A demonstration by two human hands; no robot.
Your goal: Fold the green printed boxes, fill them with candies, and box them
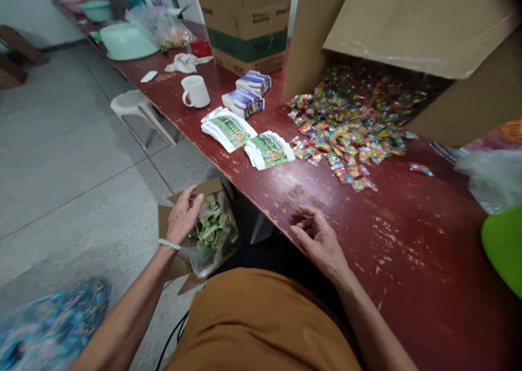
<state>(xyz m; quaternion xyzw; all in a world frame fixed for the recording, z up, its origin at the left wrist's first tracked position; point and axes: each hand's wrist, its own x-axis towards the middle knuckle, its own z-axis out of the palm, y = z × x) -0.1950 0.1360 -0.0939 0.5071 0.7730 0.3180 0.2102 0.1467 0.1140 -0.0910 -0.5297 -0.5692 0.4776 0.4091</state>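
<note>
Over the open carton (164, 221) on the floor is my left hand (185, 214), empty, with its fingers stretched forward. Green printed packets (210, 229) fill the plastic-lined carton below it. My right hand (316, 232) hovers at the table's front edge, its fingers loosely bent and apart, with nothing seen in it. Ahead of it lie two fanned stacks of flat green-and-white pouches, the left stack (230, 130) and the right stack (269, 150). Small clear packets of colourful candy (350, 142) spill from a large tipped cardboard box (408, 25) onto the table.
On the red table (408, 218) stand a white mug (196, 92), purple-and-white stacks (243, 102) and a closed carton (248, 28). A pale green basin (127, 40) sits farther back. A plastic stool (141, 107) is on the floor at left. Something bright green (503, 251) is at right.
</note>
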